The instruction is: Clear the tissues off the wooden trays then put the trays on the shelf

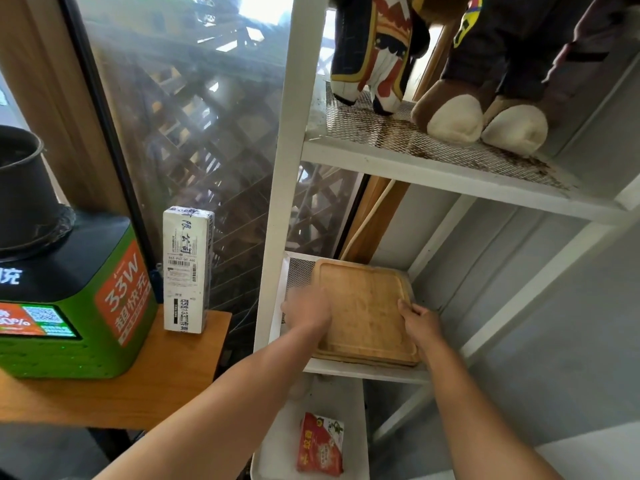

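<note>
A stack of wooden trays (367, 306) lies flat on the middle mesh level of a white metal shelf (349, 370). No tissue shows on the top tray. My left hand (306, 304) rests on the stack's left edge, blurred, its fingers hidden from view. At the right edge my right hand (420, 322) has its fingers curled on the rim of the trays.
Plush toys (481, 119) stand on the upper mesh level. A red packet (320, 448) lies on the lowest level. To the left, a wooden table (138, 386) holds a green charging box (69, 306) and a white parcel (187, 268). Glass and lattice stand behind.
</note>
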Demonstrator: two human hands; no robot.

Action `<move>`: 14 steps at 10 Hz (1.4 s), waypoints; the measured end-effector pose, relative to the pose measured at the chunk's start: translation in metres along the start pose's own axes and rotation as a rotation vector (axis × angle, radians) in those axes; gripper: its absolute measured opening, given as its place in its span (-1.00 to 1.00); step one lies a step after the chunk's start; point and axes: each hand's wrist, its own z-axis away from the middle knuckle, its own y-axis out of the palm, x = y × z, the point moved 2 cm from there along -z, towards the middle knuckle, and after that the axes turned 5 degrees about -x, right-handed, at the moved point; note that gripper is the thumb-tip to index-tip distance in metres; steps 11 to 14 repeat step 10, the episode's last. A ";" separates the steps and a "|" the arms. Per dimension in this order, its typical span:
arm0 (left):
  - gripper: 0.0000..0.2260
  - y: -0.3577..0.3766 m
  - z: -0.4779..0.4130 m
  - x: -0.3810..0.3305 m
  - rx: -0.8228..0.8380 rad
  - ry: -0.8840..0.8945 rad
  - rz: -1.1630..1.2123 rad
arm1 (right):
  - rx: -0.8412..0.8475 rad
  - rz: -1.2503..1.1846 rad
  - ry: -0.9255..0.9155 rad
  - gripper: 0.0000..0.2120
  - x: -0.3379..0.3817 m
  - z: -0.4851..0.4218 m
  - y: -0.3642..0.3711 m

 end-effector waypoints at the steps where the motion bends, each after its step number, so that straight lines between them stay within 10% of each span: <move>1: -0.60 -0.004 0.002 -0.001 0.029 -0.012 0.028 | 0.012 -0.006 -0.019 -0.49 0.001 0.001 -0.001; 14: -0.63 -0.058 0.060 0.002 0.034 0.449 -0.211 | -0.424 0.527 -0.345 -0.70 0.019 0.126 -0.016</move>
